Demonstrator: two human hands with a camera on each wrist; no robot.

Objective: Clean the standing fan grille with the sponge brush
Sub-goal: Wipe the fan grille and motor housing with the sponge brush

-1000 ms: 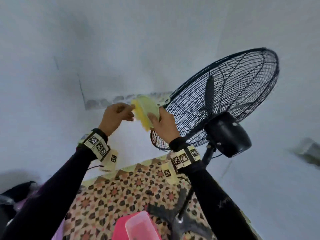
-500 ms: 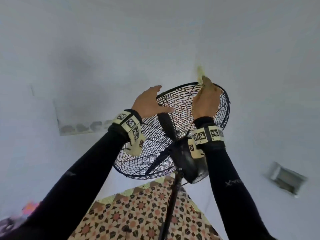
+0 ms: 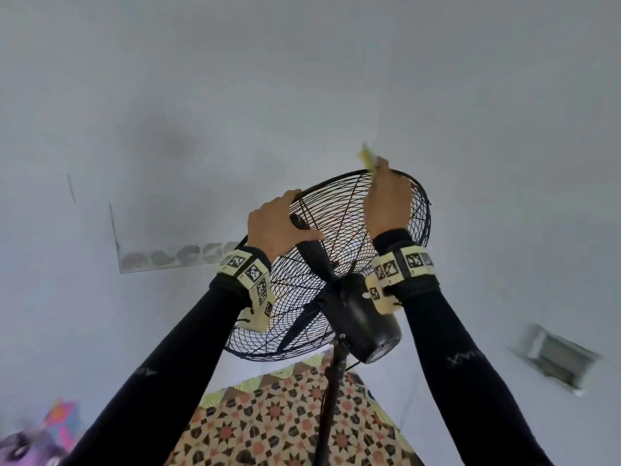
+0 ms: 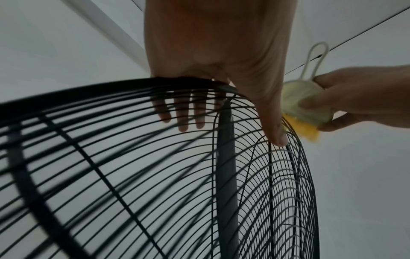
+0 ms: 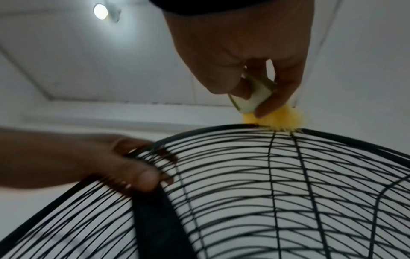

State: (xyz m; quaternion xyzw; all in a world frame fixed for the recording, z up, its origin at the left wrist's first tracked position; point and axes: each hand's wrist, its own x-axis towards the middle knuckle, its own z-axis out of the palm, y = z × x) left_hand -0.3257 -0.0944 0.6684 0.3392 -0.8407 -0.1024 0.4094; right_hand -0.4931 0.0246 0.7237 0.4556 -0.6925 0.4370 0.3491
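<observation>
The left hand (image 3: pixel 275 223) grips the top rim of the black fan grille (image 3: pixel 302 317), fingers hooked over the front wires and thumb pressed on the back. To the right of it along that rim, the right hand (image 3: pixel 388 203) pinches the sponge brush (image 4: pixel 303 105) by its pale body, yellow sponge down and touching the rim. Below the grille sit the motor housing (image 3: pixel 363 321) and the pole (image 3: pixel 331 391), above a patterned mat (image 3: pixel 285 428) on the floor.

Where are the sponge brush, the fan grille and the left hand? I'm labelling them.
sponge brush (image 5: pixel 255 98), right wrist view, pale body.
fan grille (image 3: pixel 339 210), head view, rear wires.
left hand (image 3: pixel 272 223), head view, back.
</observation>
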